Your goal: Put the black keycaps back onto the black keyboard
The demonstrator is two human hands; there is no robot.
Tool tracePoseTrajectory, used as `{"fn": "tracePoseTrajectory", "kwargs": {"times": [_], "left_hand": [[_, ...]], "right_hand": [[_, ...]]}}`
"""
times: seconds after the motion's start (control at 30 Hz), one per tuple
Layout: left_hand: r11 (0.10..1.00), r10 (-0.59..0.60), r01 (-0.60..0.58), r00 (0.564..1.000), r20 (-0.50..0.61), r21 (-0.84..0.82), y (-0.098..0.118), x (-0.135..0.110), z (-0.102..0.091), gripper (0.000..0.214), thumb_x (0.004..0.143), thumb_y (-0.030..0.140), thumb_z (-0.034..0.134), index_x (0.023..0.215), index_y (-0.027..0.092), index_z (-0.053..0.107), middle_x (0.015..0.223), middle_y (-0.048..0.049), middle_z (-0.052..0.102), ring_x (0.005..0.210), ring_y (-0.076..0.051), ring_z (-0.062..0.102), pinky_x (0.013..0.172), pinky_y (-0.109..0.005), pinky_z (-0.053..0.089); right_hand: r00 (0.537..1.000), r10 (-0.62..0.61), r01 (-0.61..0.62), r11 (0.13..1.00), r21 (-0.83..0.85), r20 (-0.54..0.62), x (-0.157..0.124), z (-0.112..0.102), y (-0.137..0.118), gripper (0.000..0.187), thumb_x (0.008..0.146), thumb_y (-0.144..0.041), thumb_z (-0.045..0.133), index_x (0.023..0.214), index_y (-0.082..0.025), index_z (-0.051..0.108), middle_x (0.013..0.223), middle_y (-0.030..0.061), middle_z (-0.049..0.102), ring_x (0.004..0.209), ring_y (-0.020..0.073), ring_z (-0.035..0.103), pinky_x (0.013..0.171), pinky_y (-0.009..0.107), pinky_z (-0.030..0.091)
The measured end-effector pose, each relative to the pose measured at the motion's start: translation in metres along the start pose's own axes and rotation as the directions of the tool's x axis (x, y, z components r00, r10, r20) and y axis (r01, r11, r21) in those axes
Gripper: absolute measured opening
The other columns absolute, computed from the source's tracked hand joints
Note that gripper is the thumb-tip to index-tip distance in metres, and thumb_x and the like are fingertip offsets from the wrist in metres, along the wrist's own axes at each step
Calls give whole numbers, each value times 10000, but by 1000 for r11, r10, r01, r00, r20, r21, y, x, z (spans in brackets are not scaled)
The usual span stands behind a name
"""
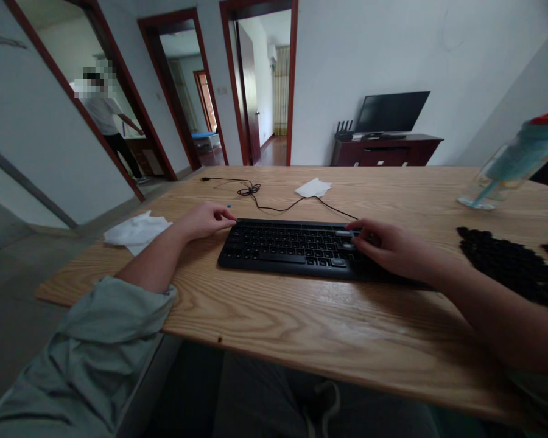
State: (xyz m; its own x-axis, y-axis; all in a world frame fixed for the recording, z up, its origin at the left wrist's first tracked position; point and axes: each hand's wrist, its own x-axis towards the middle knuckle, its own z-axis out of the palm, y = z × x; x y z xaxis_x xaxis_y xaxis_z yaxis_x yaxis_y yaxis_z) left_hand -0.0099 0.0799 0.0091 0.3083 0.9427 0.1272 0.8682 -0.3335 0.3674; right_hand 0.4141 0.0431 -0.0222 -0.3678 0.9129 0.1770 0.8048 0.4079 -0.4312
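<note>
A black keyboard (283, 258) lies flat on the wooden table, many of its key positions bare of keycaps. At its far left corner, the thumb and fingers of my left hand (204, 220) are closed on the edge. My right hand (381, 243) is over the keyboard's right part, thumb and forefinger drawn together near the keys. Whatever may be between those fingertips is too small to make out. To the right of my right forearm is a heap of small black pieces, apparently keycaps (506, 261).
A thin cable (274, 210) runs from behind the keyboard to a plug. White tissues (137, 231) lie at the left, and another tissue (314, 187) farther back. A bottle with a red lid (516, 161) stands at right. A person (105, 115) is in a far doorway.
</note>
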Motion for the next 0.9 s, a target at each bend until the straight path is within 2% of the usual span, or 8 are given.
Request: {"fn": "tracePoseTrajectory", "kwargs": {"times": [0.33,0.43,0.5,0.57,0.67,0.73,0.8,0.9], "left_hand": [[998,3,0,999,50,-61,-3,0,1,284,772,449,697,894,209,786,806,-50,753,710,-171,627,661,-260,457],[1000,2,-2,1000,-15,-17,5,-2,2,296,784,463,699,894,202,786,742,-41,730,661,-158,596,638,-260,437],[999,47,-49,993,-109,-17,20,-2,8,326,812,481,682,925,193,784,725,-41,715,628,-151,571,611,-262,419],[985,152,-162,975,-160,-53,44,0,20,326,844,475,665,962,192,778,785,-46,731,652,-152,587,616,-266,426],[922,375,-379,925,-55,-82,88,5,46,226,868,388,671,941,201,777,910,-49,762,779,-166,658,710,-273,470],[880,471,-469,882,13,-72,115,9,62,173,872,331,678,924,199,776,922,-49,768,815,-171,678,747,-272,481],[857,515,-514,856,42,-46,136,12,76,141,868,296,689,920,197,775,920,-46,771,823,-173,686,754,-268,483],[839,543,-544,838,44,1,150,13,89,120,866,277,699,921,199,772,916,-34,773,827,-174,681,756,-267,477]], "right_hand": [[1000,4,-4,1000,4,16,0,0,1,361,889,-411,544,1185,-236,653,768,41,694,591,174,591,554,300,415],[1000,8,-8,1000,16,-1,1,-3,1,365,883,-410,556,1191,-241,654,779,43,695,596,175,586,552,301,409],[1000,8,-7,1000,30,-26,1,-5,0,359,880,-412,563,1180,-240,661,777,44,694,598,176,581,554,303,407],[999,4,-2,999,43,-40,0,-6,-3,346,878,-408,571,1162,-238,671,769,43,691,600,173,577,561,304,405],[999,-28,30,998,47,-27,-1,-8,-8,308,874,-386,589,1125,-237,687,753,35,691,601,165,573,573,297,397],[998,-63,64,997,44,-13,-3,-9,-12,287,870,-361,597,1108,-234,695,750,31,695,605,160,572,578,291,389],[995,-96,96,995,31,-9,-5,-11,-15,277,872,-338,592,1100,-224,701,746,28,698,606,155,567,580,283,382],[991,-130,130,991,-17,-20,-8,-13,-16,271,884,-312,570,1090,-204,710,745,28,698,602,145,560,574,272,375]]}}
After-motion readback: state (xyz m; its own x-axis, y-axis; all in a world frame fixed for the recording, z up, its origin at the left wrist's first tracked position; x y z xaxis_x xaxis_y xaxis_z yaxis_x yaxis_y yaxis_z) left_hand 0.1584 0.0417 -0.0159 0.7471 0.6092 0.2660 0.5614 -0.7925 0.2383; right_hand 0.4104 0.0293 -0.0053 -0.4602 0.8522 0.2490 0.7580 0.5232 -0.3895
